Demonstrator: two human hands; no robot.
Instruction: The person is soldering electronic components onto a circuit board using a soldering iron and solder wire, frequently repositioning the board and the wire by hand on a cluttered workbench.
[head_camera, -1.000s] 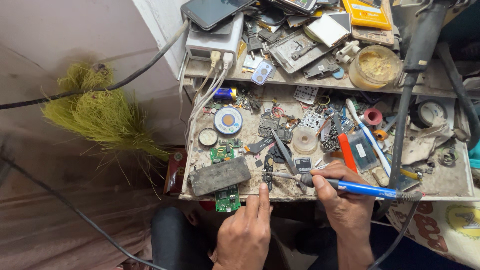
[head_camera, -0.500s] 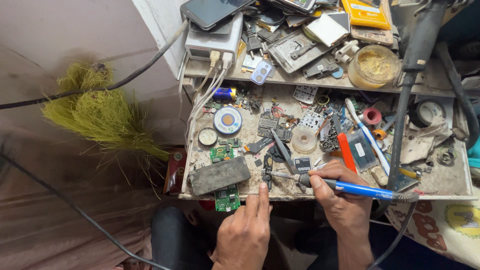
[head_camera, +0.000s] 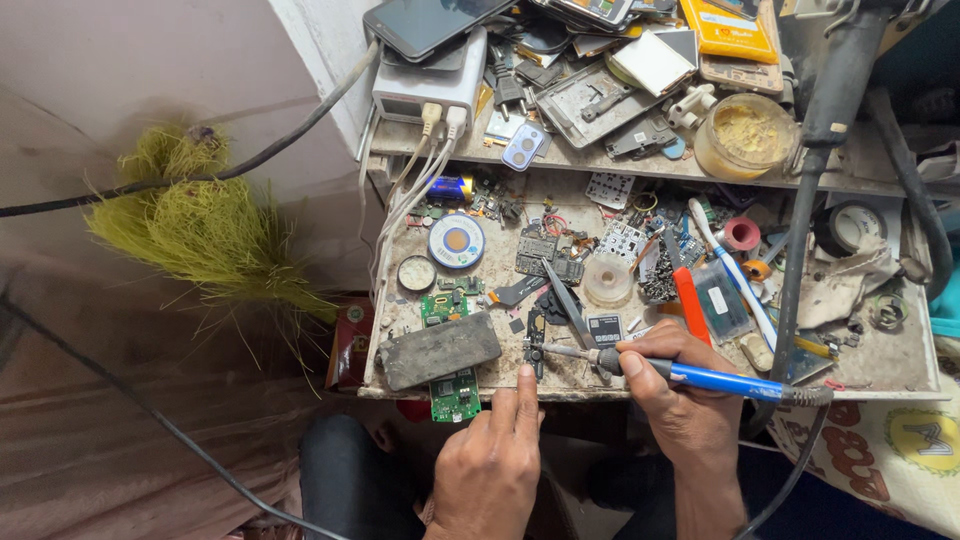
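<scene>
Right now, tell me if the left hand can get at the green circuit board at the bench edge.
Probably yes: the left hand is empty, close beside the green board, with nothing between them.

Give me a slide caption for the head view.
Right hand holds a blue soldering iron over a cluttered workbench; left hand rests at its edge.

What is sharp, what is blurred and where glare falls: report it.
Head view: soft even light, the soldering iron in the right hand and the left hand sharp, faint glare on the phone screen, the green broom slightly soft, edges stretched by the wide lens.
</scene>
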